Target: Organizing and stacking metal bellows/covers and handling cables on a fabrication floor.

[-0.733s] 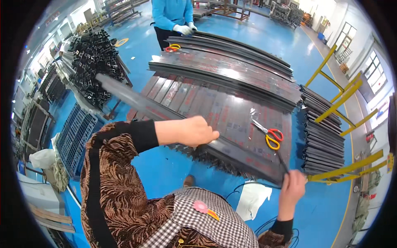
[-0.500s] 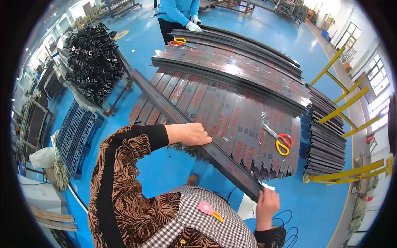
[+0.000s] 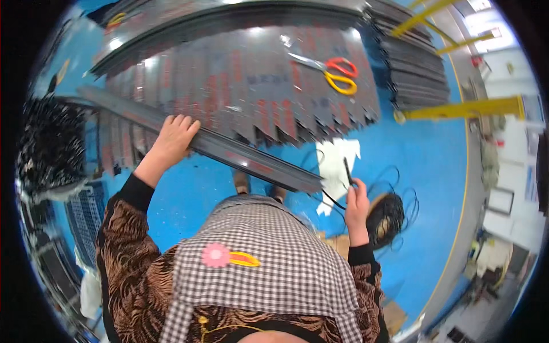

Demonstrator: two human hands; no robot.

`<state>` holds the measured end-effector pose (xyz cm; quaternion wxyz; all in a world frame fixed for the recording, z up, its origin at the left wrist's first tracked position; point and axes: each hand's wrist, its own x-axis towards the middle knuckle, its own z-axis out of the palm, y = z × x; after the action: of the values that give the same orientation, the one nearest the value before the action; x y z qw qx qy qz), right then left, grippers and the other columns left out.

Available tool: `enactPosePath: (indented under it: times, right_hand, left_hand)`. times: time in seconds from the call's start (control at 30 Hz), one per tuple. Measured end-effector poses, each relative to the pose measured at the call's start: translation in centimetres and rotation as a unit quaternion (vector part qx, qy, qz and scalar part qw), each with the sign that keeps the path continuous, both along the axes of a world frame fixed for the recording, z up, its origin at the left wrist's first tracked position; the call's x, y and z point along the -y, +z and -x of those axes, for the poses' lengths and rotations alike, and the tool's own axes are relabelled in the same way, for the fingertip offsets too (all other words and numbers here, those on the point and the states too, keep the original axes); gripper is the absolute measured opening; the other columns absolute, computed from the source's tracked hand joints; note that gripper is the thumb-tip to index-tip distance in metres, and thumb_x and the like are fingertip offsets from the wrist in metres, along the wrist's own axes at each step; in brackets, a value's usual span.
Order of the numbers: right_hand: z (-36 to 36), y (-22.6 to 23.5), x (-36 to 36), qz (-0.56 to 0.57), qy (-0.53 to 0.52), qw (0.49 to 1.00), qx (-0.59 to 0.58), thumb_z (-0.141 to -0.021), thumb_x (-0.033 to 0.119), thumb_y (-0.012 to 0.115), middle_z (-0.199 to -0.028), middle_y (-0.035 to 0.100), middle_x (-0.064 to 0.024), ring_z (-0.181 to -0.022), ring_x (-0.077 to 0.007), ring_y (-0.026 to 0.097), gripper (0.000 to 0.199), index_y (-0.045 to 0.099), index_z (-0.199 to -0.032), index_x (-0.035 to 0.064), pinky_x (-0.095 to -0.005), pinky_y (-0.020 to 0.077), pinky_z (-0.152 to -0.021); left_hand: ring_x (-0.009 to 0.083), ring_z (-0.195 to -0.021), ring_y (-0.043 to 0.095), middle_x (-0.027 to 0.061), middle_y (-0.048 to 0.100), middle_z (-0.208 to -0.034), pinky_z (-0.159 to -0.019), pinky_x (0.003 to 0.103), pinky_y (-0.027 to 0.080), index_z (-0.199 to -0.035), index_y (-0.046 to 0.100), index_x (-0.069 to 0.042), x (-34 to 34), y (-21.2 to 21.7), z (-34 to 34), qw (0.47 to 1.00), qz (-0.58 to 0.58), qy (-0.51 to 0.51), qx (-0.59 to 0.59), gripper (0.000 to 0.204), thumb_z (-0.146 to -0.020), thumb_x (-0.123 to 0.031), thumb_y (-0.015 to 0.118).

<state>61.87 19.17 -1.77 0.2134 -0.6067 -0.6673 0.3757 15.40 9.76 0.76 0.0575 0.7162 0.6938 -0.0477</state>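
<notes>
A long dark grey profile (image 3: 246, 157) slants from the far left down toward my right, crossing the near edge of the stacked profiles (image 3: 229, 74). My left hand (image 3: 177, 136) is closed over its upper edge. Beyond its near end, my right hand (image 3: 357, 208) pinches a thin black strip (image 3: 333, 200). One part of the strip runs to the profile's end, and a short end sticks up above my fingers. Scissors (image 3: 338, 74) with one red and one yellow handle lie on the stack, blades pointing left.
A loose heap of black strip (image 3: 386, 222) lies on the blue floor at the right, with white sheeting (image 3: 337, 166) nearby. A yellow-barred rack (image 3: 463, 108) with more profiles stands at far right. Bundled black profiles (image 3: 51, 148) and a blue pallet (image 3: 86, 220) are at left.
My view has tipped down toward my body. My right hand has left the profile's near end and now holds the black strip. My left hand stays on the profile.
</notes>
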Motion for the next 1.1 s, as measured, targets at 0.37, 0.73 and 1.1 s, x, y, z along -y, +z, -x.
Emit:
enactPosePath:
  times: [0.37, 0.73, 1.1]
  right_hand:
    - [-4.6, -4.3, -0.8, 0.095, 0.096, 0.991, -0.02, -0.089, 0.021, 0.057, -0.066, 0.059, -0.005, -0.057, -0.0212, 0.052, 0.017, 0.061, -0.09, 0.005, -0.0319, 0.0409, -0.056]
    - [-5.2, -8.2, -1.3, 0.158, 0.141, 0.975, -0.068, -0.091, 0.026, 0.055, -0.065, 0.059, -0.0047, -0.056, -0.0217, 0.052, 0.021, 0.061, -0.088, 0.0055, -0.0333, 0.0401, -0.054]
    - [-4.4, -8.7, -1.2, 0.135, 0.146, 0.976, -0.089, -0.091, 0.023, 0.055, -0.061, 0.056, -0.0039, -0.054, -0.0191, 0.049, 0.021, 0.059, -0.083, 0.0047, -0.031, 0.0388, -0.053]
  left_hand:
    - [0.0281, -0.12, 0.045, 0.0049, 0.054, -0.118, -0.112, 0.047, 0.022, -0.113, 0.055, -0.012, -0.8, -4.4, -10.8, 0.981, -0.117, 0.153, 0.011, 0.065, -0.052, -0.007, 0.077]
    - [0.0252, -0.118, 0.046, 0.0013, 0.055, -0.116, -0.111, 0.047, 0.023, -0.11, 0.058, -0.013, -1.1, -4.0, -11.2, 0.982, -0.108, 0.158, 0.001, 0.06, -0.052, -0.007, 0.076]
    - [0.0244, -0.116, 0.047, 0.0003, 0.056, -0.115, -0.112, 0.046, 0.022, -0.108, 0.059, -0.013, -1.0, -4.0, -11.2, 0.981, -0.119, 0.154, 0.009, 0.058, -0.053, -0.007, 0.075]
